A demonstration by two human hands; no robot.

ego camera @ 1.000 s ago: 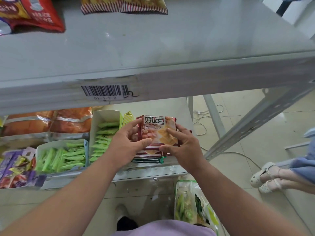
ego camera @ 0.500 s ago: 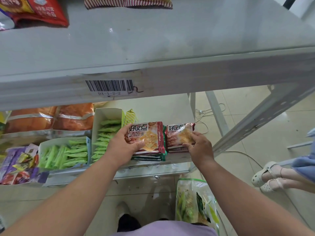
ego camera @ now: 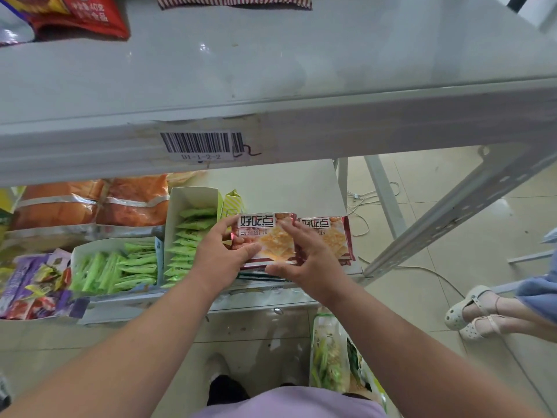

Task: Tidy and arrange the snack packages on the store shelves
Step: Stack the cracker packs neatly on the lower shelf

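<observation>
Both hands meet on the glossy cracker packet (ego camera: 265, 239) at the lower shelf (ego camera: 301, 188) front: left hand (ego camera: 218, 257) grips its edge, right hand (ego camera: 313, 263) lies flat-fingered across it. Its twin packet (ego camera: 334, 236) lies touching alongside, green sachets (ego camera: 187, 236) boxed in cardboard beyond.

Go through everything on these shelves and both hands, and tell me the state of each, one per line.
Left hand: grips the left cracker pack.
Right hand: fingers straight, resting on both packs.
Left cracker pack: lying flat on a stack, face up.
Right cracker pack: flat beside it.
Tall box: open, holding green sachets.
Low box: open, green sachets inside.
Barcode label: stuck on the shelf edge.
</observation>
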